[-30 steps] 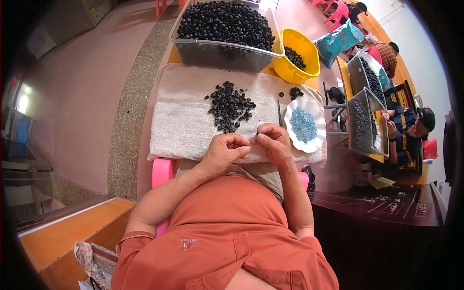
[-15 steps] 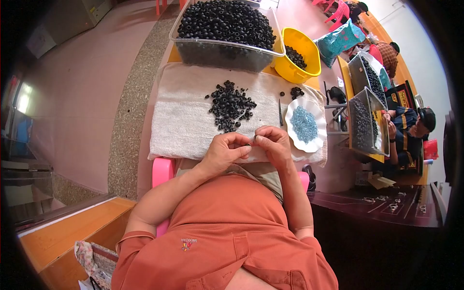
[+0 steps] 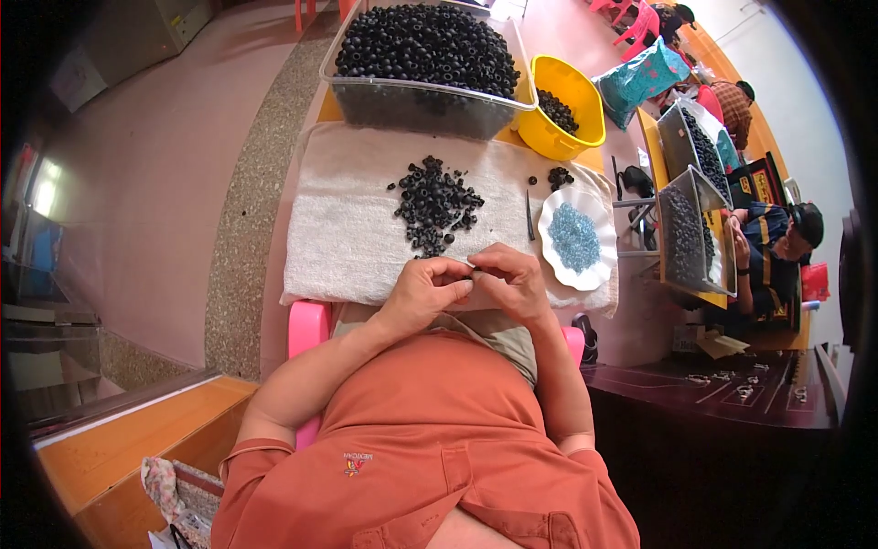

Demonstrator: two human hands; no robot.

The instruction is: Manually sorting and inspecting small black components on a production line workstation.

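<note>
My left hand [image 3: 422, 291] and my right hand [image 3: 512, 282] meet above the near edge of the white towel [image 3: 338, 220]. Their fingertips pinch a small black piece [image 3: 473, 272] between them; the fingers mostly cover it, so its shape is hard to make out. Just beyond my hands lies a loose pile of small black ring-shaped pieces [image 3: 437, 203]. To the right of my right hand is a white scalloped dish [image 3: 602, 215] with tiny light blue beads [image 3: 574, 236]. Slim dark tweezers [image 3: 530, 216] rest between pile and dish.
At the back stand a clear plastic bin [image 3: 412, 105] full of black pieces and a yellow tub [image 3: 558, 142] with more. Several black pieces [image 3: 560, 177] sit beyond the dish. On the right, a co-worker [image 3: 777, 238] sits by other clear bins [image 3: 681, 233].
My right hand has moved slightly left, and its fingertips now meet those of my left hand. The dark pieces seen apart at the fingertips before are now mostly hidden.
</note>
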